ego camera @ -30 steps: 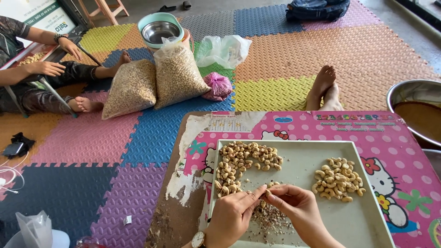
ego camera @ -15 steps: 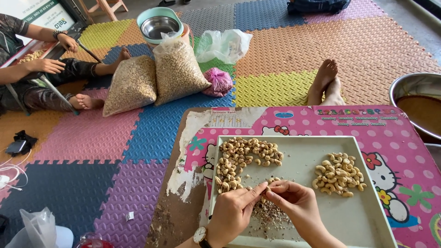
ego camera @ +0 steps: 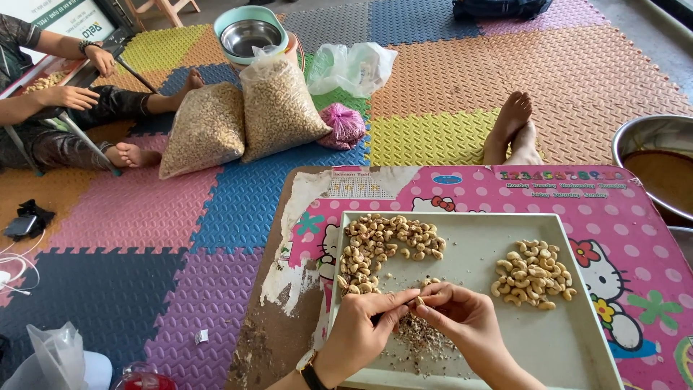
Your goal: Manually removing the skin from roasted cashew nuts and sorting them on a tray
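Low in the frame, the left hand and right hand meet fingertip to fingertip, both pinched on one cashew nut above a scatter of skin flakes. They hover over the near half of a pale tray. Two heaps lie on it: unpeeled nuts at its left, peeled nuts at its right, bare tray between them. The tray sits on a pink table. Upper left, two clear sacks of nuts lean together on the foam mat.
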